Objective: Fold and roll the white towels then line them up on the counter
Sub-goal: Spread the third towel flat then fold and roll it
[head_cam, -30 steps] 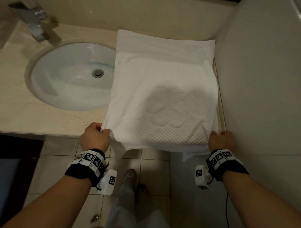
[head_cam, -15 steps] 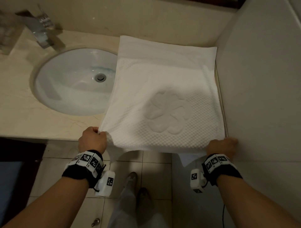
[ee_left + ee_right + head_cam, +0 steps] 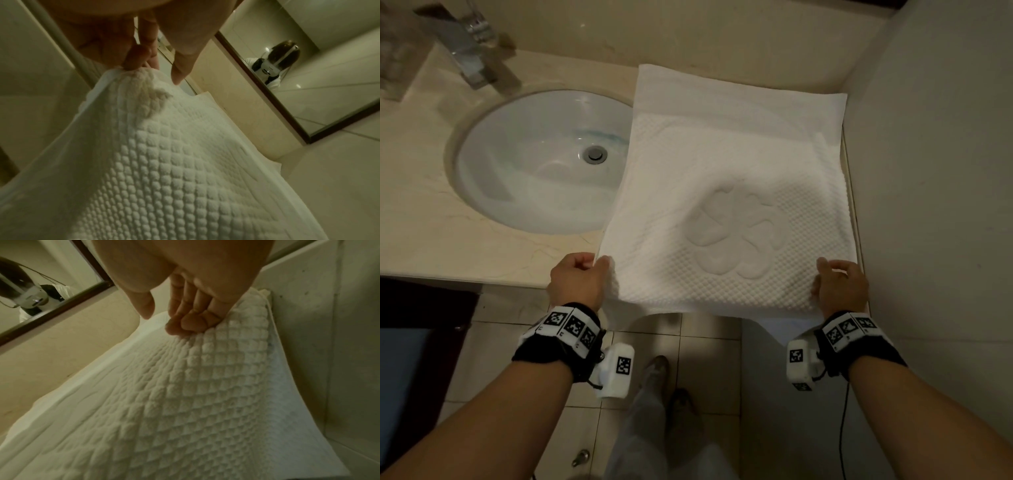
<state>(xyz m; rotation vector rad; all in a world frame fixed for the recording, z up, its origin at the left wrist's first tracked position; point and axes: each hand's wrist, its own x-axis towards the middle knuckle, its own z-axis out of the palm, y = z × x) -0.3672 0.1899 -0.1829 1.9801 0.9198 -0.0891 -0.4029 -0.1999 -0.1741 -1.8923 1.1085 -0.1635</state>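
Note:
A white towel [image 3: 722, 164] with a waffle weave and a raised flower motif lies spread on the beige counter [image 3: 431, 222], right of the sink; a second layer shows under it at the far and near edges. My left hand [image 3: 580, 277] pinches its near-left corner, and the left wrist view shows the cloth [image 3: 164, 162] bunched under the curled fingers [image 3: 135, 61]. My right hand [image 3: 839, 284] holds the near-right corner. In the right wrist view its curled fingers [image 3: 189, 322] dig into the towel [image 3: 205, 386] while the thumb stands off. The near edge is raised over the counter's front.
An oval sink [image 3: 534, 171] with a chrome faucet [image 3: 469, 58] fills the counter's left part. A side wall [image 3: 928, 171] runs hard against the towel's right edge. A framed mirror [image 3: 308, 105] hangs above the back wall. Tiled floor [image 3: 705, 342] lies below.
Both hands keep their hold on the near corners. The near edge has come up slightly and the cloth looks more taut. My head has tilted, showing more of the faucet.

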